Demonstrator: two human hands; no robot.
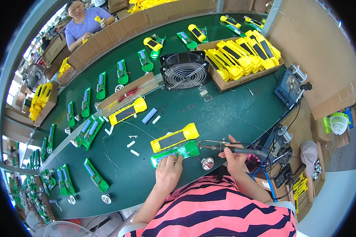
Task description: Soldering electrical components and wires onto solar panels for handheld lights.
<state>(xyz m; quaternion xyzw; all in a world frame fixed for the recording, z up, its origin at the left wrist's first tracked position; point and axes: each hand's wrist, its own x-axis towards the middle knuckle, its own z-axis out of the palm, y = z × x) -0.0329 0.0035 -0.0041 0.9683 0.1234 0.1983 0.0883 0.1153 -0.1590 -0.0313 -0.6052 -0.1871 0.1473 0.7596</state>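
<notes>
My left hand [169, 173] has its fingers bent and pressed on a green flashlight housing [192, 148], which lies open side up and shows wiring inside. My right hand [234, 158] grips a soldering iron [245, 150], with a thin metal tube along it; its tip reaches the housing's right end. A round silver reflector [207, 163] rests on the table beside that end. Just beyond the green piece lies a yellow housing [174, 139] with a dark panel. Whatever small part is under my left fingertips is hidden.
A fan [184, 75] stands at the back beside a cardboard box [225, 85] of yellow housings. A blue soldering station [287, 89] is at the right. Green housings with batteries [94, 173] line the left. Cardboard tray [126, 93] holds red wires. Someone [83, 25] works behind a partition.
</notes>
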